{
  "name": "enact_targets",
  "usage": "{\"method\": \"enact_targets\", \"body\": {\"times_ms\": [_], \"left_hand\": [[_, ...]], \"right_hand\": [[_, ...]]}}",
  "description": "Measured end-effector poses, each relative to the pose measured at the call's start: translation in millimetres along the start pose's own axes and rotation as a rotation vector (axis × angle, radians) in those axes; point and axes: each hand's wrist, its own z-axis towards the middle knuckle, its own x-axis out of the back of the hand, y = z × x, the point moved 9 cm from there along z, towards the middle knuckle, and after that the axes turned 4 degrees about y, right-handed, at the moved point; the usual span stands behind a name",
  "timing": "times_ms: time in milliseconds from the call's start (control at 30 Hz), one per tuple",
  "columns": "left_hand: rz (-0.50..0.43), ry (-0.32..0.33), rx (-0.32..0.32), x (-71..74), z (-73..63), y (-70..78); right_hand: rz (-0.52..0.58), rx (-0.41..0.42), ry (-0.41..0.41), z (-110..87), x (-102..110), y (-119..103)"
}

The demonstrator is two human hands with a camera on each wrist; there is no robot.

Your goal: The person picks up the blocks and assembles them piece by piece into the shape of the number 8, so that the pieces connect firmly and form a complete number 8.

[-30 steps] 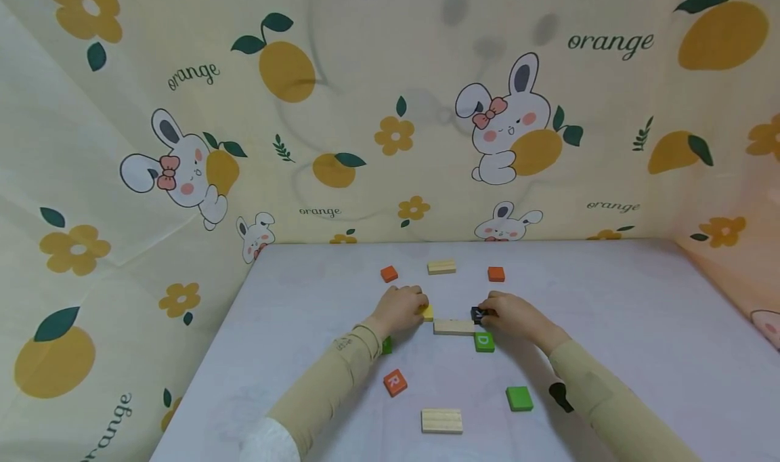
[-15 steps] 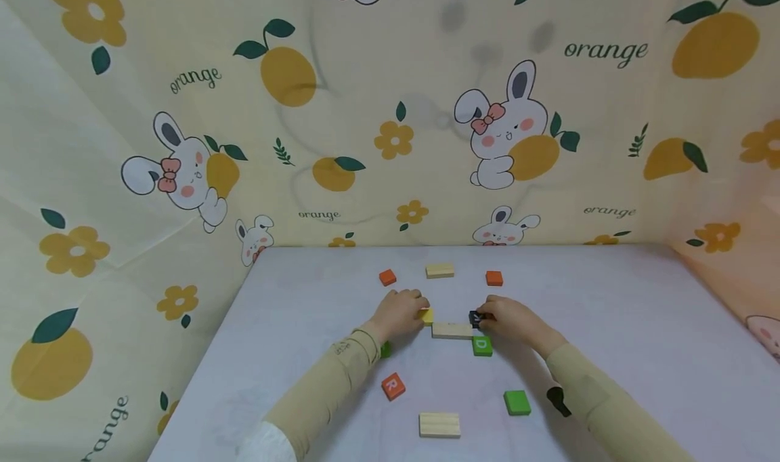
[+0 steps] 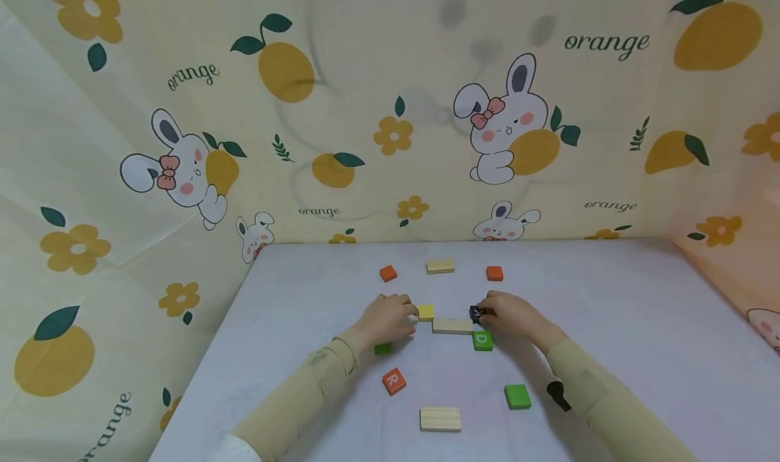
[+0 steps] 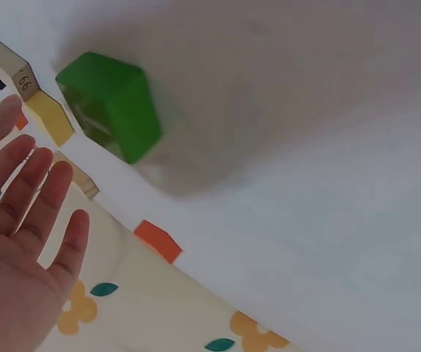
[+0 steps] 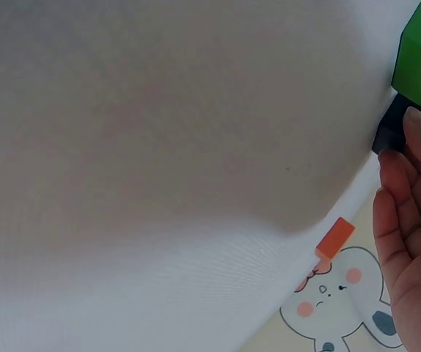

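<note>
Our right grip [image 3: 510, 315] pinches the black block [image 3: 474, 312] at the right end of the plank [image 3: 452, 326]; our empty left grip [image 3: 385, 320] lies leftward.

2 tan sleeves [image 3: 298, 394] show, the left with small dark lettering [image 3: 318, 358].

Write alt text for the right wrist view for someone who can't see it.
The right hand, at the picture's right edge, holds a black block between thumb and fingers, beside a green block on a white tabletop. An orange block sits lower in the picture, with rabbit-printed cloth beyond.
</note>
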Motion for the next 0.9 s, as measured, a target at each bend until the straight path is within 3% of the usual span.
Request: {"method": "enact_targets", "body": {"times_ms": [433, 667, 900], "left_hand": [[-0.051, -0.017, 0.036, 3.2, -46.1, -26.3], [-0.056, -0.03, 0.042, 4.3, -58.0, -31.8], [-0.056, -0.006, 0.025, 5.2, -60.7, -31.9]], "right_hand": [[-0.001, 0.004, -0.004, 1.7, -1, 2], [0.003, 0.0, -0.004, 2.1, -2, 2], [0.002, -0.003, -0.005, 1.2, -3, 3]]}}
